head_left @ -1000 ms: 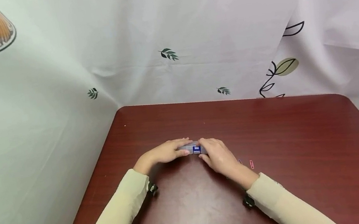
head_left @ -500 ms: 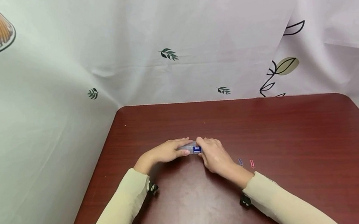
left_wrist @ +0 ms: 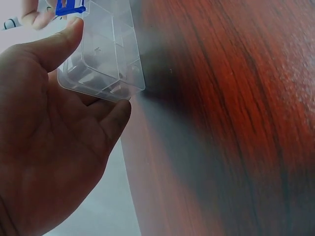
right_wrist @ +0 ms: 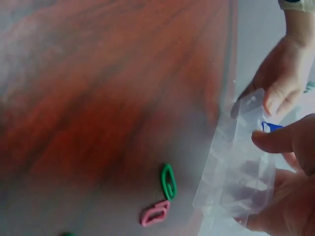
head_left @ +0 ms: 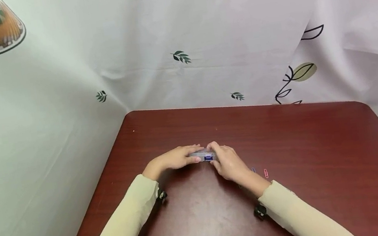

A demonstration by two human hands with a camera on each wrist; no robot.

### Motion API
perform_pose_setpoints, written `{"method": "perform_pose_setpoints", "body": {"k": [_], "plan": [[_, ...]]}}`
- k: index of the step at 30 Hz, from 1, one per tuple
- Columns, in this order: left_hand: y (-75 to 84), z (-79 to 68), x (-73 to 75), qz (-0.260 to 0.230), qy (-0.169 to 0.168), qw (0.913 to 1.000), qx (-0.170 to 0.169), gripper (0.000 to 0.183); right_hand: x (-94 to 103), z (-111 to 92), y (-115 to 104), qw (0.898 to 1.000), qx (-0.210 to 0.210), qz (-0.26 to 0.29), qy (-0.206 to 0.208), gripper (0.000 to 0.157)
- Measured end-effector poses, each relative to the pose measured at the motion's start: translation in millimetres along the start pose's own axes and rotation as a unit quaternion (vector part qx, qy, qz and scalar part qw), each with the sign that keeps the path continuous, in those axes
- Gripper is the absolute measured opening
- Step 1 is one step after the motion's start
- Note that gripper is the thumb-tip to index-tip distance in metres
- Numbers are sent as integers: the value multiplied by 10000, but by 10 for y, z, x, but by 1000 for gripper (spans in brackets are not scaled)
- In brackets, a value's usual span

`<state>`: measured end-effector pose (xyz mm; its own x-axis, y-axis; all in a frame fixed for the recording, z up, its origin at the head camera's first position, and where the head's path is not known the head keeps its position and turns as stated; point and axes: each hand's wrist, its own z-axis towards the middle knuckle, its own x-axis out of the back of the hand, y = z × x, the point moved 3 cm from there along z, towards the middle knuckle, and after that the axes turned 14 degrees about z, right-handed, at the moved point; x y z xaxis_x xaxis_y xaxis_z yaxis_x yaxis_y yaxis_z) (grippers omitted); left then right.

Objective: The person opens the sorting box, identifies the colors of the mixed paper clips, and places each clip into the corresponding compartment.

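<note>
A clear plastic compartment box [head_left: 198,154] with a blue latch [head_left: 208,158] stands on the table between both hands. My left hand [head_left: 175,158] grips its left end, thumb on the near side and fingers round the far side; the left wrist view shows the thumb [left_wrist: 69,42] close to the latch. My right hand [head_left: 229,163] holds the right end. In the right wrist view its thumb [right_wrist: 275,140] presses beside the latch and its fingers lie behind the divided box [right_wrist: 241,162]. Whether the lid is fully closed I cannot tell.
Right of the right forearm lie a pink paper clip [head_left: 266,173] and a blue paper clip [head_left: 253,169]. A green paper clip [right_wrist: 169,182] shows in the right wrist view. Printed cloth walls [head_left: 183,81] border the dark red table [head_left: 309,148].
My right hand slid slightly left, then back right, with its fingers shifting about the latch. The latch looks darker now. My left hand keeps its hold; the head view shifted slightly.
</note>
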<state>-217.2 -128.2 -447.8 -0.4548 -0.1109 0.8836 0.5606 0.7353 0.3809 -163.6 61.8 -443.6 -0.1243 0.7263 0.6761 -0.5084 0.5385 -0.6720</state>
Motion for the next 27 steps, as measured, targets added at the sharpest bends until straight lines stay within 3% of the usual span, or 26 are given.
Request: {"method": "perform_pose_setpoints", "body": {"k": [7,14,18,23,27], "plan": [[1,-3,-13,20,22,10000,-43,61,56,-2,-11,9975,-84,297,-641,25],[21,-22,0,9,56,9999,-91,60,153,20,46,9898,-955,536,-908,18],[36,-14,-6,237,137,9995,-172,60,258,17,126,9834,-1334,547,-1103,21],[78,-32,-2,589,261,9979,-91,58,357,-7,218,9785,-1159,394,-1662,37],[159,-53,4,902,296,9955,-61,57,377,-22,255,9760,-848,396,-1964,40]]}}
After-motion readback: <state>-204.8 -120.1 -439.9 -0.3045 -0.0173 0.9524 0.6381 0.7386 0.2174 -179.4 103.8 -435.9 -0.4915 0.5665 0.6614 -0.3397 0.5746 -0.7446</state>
